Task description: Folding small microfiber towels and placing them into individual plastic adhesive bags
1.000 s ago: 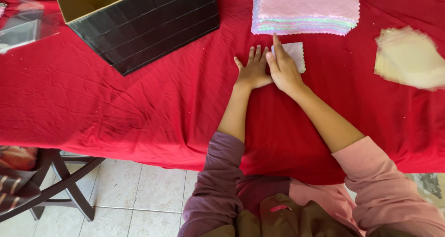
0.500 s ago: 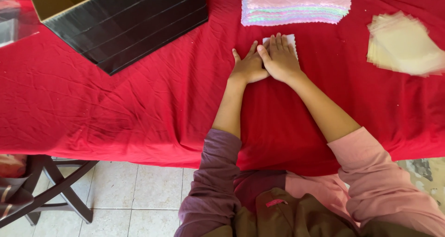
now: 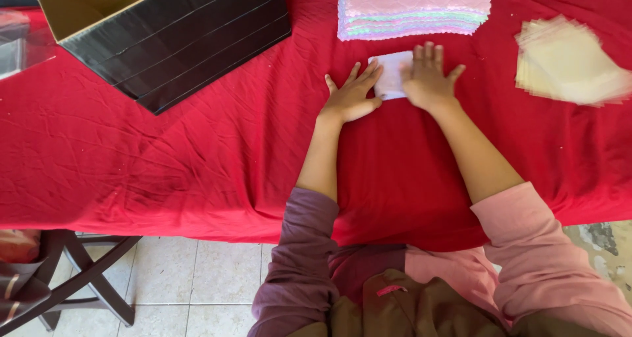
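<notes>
Pressing flat, both open palms, left hand (image 3: 351,96) and right hand (image 3: 429,80), lay on the small white folded cloth (image 3: 391,77) on the red-covered bench (image 3: 197,146); it looked soft and light (best pinched at an edge).

Both hands lay flat on a small folded white cloth (image 3: 392,75) on the red tablecloth (image 3: 197,152): left hand (image 3: 351,98) at its left edge, right hand (image 3: 429,80) covering its right part.
</notes>
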